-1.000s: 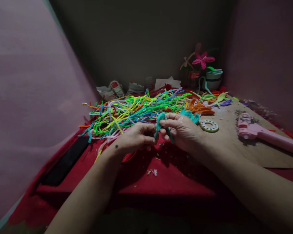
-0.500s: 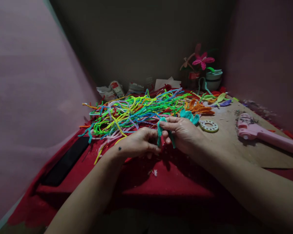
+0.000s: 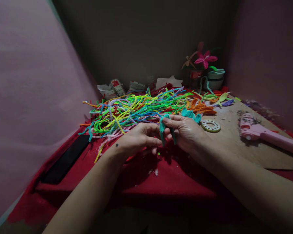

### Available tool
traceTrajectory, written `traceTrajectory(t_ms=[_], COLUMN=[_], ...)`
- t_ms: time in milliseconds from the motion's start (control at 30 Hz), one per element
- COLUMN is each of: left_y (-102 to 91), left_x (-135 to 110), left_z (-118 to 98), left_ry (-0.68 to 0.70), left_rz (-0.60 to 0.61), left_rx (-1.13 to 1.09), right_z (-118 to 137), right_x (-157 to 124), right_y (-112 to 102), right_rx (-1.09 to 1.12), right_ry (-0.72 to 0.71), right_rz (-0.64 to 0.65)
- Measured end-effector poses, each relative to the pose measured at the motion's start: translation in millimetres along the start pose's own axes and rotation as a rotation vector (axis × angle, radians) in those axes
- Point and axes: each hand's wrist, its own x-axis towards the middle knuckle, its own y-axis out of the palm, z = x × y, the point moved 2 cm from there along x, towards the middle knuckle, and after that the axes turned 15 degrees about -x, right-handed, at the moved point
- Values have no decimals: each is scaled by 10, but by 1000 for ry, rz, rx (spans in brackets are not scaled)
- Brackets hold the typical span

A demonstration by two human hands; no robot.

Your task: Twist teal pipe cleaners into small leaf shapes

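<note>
A teal pipe cleaner [image 3: 162, 129], bent over into an arch with both ends hanging down, is held between my hands above the red cloth. My right hand [image 3: 185, 131] pinches it near the top of the bend with thumb and forefinger. From the other side, the fingers of my left hand [image 3: 143, 138] close on its left leg; their tips are partly hidden. Just behind my right hand lie teal petal shapes [image 3: 189, 114]. A large heap of colourful pipe cleaners [image 3: 136, 109] spreads out beyond both hands.
A black phone [image 3: 65, 159] rests at the left on the red cloth [image 3: 146, 182]. To the right, a round disc with holes [image 3: 210, 125] and a pink glue gun-like tool [image 3: 263, 131] lie on a brown board [image 3: 229, 143]. Orange petals [image 3: 201, 107] and a flower pot [image 3: 216, 79] are farther back.
The left fingers have shifted slightly and opened a little at the lower side. A small green bit now shows below them. The teal pipe cleaner stays between both hands.
</note>
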Motion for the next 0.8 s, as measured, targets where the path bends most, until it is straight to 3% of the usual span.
traceTrajectory(t_ms=[133, 367, 567, 667, 800], left_y=[-11, 50, 21, -25, -74], left_x=[15, 62, 73, 64, 44], left_z=[21, 59, 65, 38, -6], left_ry=[87, 154, 136, 216, 308], left_rz=[30, -108, -129, -171, -236], left_rx=[-233, -168, -225, -225, -205], right_z=[26, 50, 54, 82, 117], right_x=[-6, -2, -3, -18, -48], right_y=[12, 11, -4, -16, -33], right_rx=[32, 32, 3, -157, -582], right_ry=[3, -4, -24, -135, -259], right_rz=[-1, -71, -65, 1, 14])
